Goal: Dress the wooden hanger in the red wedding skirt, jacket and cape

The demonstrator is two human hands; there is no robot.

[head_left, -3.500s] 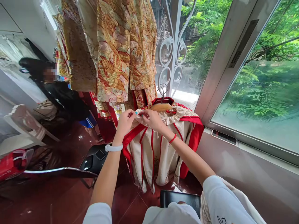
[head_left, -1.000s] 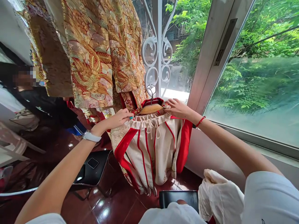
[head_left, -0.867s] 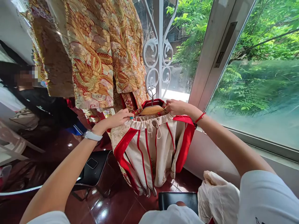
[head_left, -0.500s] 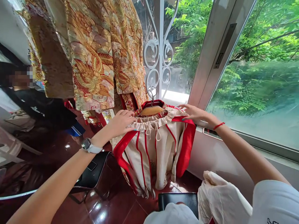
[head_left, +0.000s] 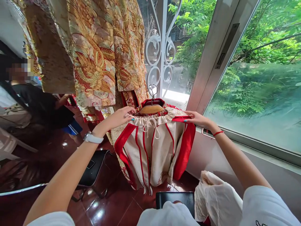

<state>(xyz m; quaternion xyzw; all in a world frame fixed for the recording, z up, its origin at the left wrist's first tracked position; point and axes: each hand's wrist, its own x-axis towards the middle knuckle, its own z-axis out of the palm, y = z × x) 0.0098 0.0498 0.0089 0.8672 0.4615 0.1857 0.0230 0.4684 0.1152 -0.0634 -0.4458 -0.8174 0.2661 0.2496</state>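
Note:
A cream skirt (head_left: 158,150) with red bands and a gathered drawstring waist hangs spread between my hands, its lining side facing me. At the waistband's left end, my left hand (head_left: 122,116) has thumb and fingers closed on the cloth. Its right end, near the red edge, is pinched by my right hand (head_left: 197,118). Just behind the waistband shows a wooden hanger (head_left: 151,109) with a metal hook, inside the red collar of an embroidered jacket (head_left: 162,102). Most of that jacket is hidden by the skirt.
Gold embroidered garments (head_left: 94,62) hang at upper left. A black chair (head_left: 95,169) with a dark phone on it stands left, and a black seat (head_left: 174,199) below. White cloth (head_left: 217,194) lies at lower right. Another phone (head_left: 208,133) rests by the window. A person (head_left: 37,100) is at far left.
Both hands and the skirt have shifted slightly up and left in view, still gripping the waistband. The person at far left has an arm reaching toward the hanging garments.

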